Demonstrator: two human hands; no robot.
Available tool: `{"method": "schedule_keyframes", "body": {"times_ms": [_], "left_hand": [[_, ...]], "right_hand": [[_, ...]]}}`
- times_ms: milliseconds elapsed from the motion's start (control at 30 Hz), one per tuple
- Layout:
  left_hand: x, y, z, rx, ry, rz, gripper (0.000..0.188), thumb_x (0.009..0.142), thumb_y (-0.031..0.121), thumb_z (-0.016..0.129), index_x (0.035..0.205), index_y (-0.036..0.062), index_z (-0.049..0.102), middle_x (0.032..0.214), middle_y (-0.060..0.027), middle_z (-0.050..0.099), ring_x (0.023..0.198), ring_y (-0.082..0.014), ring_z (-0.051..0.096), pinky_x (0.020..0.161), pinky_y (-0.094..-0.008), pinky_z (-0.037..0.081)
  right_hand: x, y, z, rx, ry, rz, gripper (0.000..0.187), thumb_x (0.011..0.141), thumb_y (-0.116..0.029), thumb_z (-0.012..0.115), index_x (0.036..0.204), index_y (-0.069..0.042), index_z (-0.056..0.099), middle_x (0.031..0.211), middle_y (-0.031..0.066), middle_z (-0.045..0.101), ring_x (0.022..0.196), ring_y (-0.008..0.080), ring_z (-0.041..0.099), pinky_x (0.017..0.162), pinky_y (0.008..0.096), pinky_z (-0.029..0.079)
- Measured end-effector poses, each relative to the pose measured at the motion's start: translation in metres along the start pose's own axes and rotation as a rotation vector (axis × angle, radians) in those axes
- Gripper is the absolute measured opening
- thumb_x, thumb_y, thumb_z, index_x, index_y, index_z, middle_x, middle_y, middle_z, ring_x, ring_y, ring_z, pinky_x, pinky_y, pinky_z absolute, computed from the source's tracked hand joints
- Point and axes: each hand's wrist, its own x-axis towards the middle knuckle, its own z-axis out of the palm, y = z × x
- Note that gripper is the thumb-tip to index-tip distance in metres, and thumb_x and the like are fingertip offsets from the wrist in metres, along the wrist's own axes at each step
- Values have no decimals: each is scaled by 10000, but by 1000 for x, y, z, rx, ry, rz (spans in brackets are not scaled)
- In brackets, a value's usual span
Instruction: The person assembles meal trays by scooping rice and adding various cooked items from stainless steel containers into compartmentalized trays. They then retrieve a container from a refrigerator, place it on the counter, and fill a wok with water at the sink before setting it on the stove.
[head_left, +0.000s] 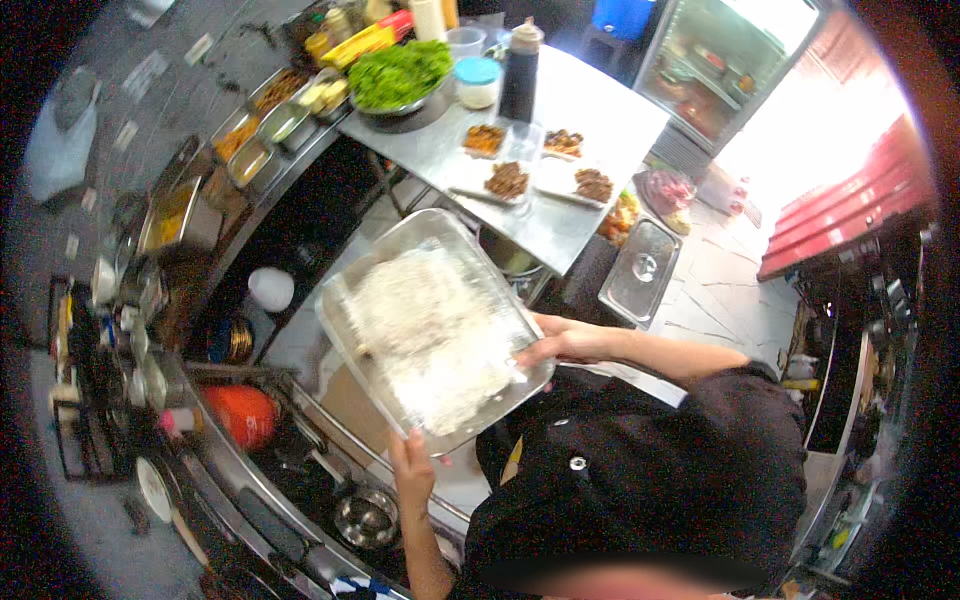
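Note:
Between my two hands is a clear rectangular tub [345, 335], tilted and held in front of my body. White crumbly stuff [430, 310], which could be flour or rice, covers its bottom. My left hand [412, 465] grips the near left corner, with fingers partly hidden under the rim. On the right side, my right hand [562, 340] clasps the wall, its thumb over the edge. Just beyond the tub stands a steel table [420, 150] with food trays [480, 185] of browned meat and orange shreds on it.
A bowl of lettuce [402, 78], a dark sauce bottle [520, 75] and a blue-lidded jar [477, 85] stand on the table. Steel pans [250, 160] line the left counter. A steel lid [643, 265] lies right of the table. Lower left are an orange-red round object [240, 415] and a steel bowl [366, 518].

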Motion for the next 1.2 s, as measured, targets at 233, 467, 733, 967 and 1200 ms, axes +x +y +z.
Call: {"method": "schedule_keyframes", "body": {"times_ms": [233,467,733,967,1200], "left_hand": [[90,109,199,-103,-529,23,523,997,314,373,1424,35,260,934,-112,586,655,-129,594,502,-241,485],[155,50,323,103,-506,-35,465,948,278,507,1326,16,440,918,-97,611,710,-136,618,492,-259,511],[171,-19,392,219,-561,-237,372,916,212,530,1231,13,522,908,-106,635,677,-149,638,512,-278,550],[156,-89,408,458,-610,-363,343,898,222,530,1179,30,570,863,-124,650,633,-159,632,516,-302,538],[145,-148,360,881,-511,-157,322,895,246,484,1133,57,589,1064,-196,633,1005,-387,585,867,-465,457]], "right_hand": [[-122,16,-118,322,759,-306,516,717,-161,595,1180,44,499,922,136,612,715,222,643,620,334,543],[-208,40,-265,502,1012,-544,285,773,-214,565,941,15,537,805,127,602,656,259,617,481,352,480],[-279,117,-341,584,1180,-422,184,770,-56,569,927,41,561,879,112,627,757,197,607,644,332,514],[-223,236,-336,879,1070,-192,361,722,37,522,1068,137,486,1090,199,577,1031,305,578,961,425,468],[-144,300,-335,942,1014,-235,622,829,72,471,1360,-82,186,1294,201,415,1099,394,521,857,555,510]]}}
